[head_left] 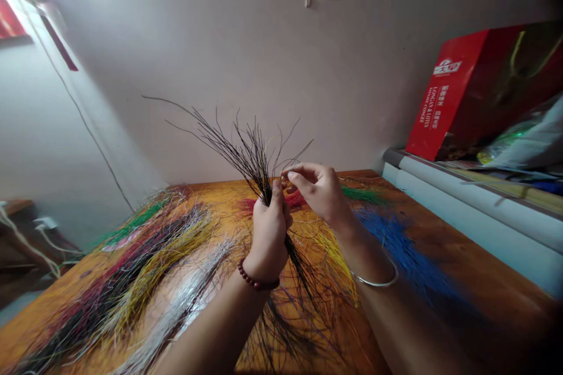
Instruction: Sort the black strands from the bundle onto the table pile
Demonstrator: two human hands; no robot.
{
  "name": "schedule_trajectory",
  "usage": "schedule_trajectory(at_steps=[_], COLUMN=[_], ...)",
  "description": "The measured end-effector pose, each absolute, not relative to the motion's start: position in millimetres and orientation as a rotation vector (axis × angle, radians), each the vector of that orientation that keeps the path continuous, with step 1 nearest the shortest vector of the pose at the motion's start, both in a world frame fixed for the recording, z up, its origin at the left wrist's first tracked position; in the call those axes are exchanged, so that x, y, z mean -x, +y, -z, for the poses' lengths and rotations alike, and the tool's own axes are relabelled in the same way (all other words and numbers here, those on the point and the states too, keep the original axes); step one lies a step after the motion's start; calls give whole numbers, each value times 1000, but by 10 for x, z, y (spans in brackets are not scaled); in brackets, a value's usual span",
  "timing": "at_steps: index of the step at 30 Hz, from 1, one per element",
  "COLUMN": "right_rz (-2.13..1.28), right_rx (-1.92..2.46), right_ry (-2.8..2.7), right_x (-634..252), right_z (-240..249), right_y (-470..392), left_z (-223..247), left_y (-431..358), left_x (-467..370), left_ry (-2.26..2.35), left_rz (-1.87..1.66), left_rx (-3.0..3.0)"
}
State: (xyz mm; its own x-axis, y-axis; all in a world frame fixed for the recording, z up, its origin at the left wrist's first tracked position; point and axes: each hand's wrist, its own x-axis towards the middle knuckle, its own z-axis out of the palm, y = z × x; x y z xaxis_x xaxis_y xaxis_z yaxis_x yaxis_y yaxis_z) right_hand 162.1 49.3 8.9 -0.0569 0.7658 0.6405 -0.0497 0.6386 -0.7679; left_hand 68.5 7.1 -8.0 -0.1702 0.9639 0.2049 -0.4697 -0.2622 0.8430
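Fingers of the left hand [271, 228] are clamped around the black wire bundle [259, 173], which fans out above the fist and hangs below it. Just right of the bundle, the right hand's [321, 190] thumb and forefinger are together; whether they pinch a strand, I cannot tell. Left of the bundle, silver wires [187, 299] lie on the table [444, 228]; right of it, blue wires [398, 240] and, farther off, a red bag [460, 76].

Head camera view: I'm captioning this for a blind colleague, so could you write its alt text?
A person's left hand grips a bundle of thin black strands, splayed at the top, while the right hand is raised close beside it. Coloured strands lie in loose bundles across a wooden table, and a red bag stands at right.
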Motion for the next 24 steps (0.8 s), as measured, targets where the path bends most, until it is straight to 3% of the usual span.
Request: schedule_trajectory(at_steps=[14,19,24], right_rz=[-560,-591,-343], right_rx=[672,708,786], right_ry=[-1358,-1541,-1522], right_x=[-1637,-1620,-1673], right_z=[-96,-100,-166], right_y=[482,454,387], left_z=[50,61,56], left_y=[54,69,80], left_x=[-678,-679,-654], left_ry=[734,731,725], left_rz=[-1651,-1648,-1682], left_rx=[-903,-905,-906])
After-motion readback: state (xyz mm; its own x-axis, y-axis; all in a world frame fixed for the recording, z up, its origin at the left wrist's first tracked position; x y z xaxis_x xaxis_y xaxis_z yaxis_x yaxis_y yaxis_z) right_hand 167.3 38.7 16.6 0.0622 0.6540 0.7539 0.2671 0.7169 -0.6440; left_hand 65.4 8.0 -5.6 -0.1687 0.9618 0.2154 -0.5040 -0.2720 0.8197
